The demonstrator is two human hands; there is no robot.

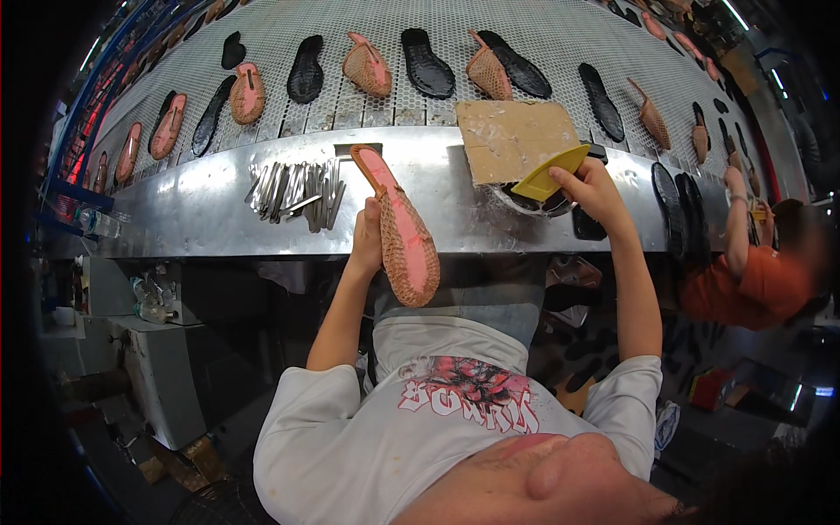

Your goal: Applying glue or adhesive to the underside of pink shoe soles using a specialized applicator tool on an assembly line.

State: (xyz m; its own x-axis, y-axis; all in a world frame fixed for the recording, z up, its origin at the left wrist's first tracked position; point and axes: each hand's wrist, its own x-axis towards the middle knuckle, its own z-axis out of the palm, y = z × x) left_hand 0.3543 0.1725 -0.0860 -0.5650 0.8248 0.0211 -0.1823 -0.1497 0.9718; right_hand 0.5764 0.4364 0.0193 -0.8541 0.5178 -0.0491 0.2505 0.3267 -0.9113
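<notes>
My left hand [368, 234] is closed around the side of a woven tan slipper upper [404, 241] with a pink lining. The upper is held tilted in front of the steel ledge, its strap end pointing away from me. In my right hand [595, 191] is a yellow flat scraper [549, 173], pinched by its edge. The scraper is over a round container [535, 206] that a piece of brown cardboard [507, 136] partly covers. Whether the scraper touches the container's contents, I cannot tell.
A pile of thin metal strips [297, 192] lies on the steel ledge [223, 219]. Beyond runs a white mesh belt [262, 52] with several black soles [428, 66] and woven uppers [367, 70]. More black soles [669, 206] lie to the right, near a co-worker's orange sleeve [744, 289].
</notes>
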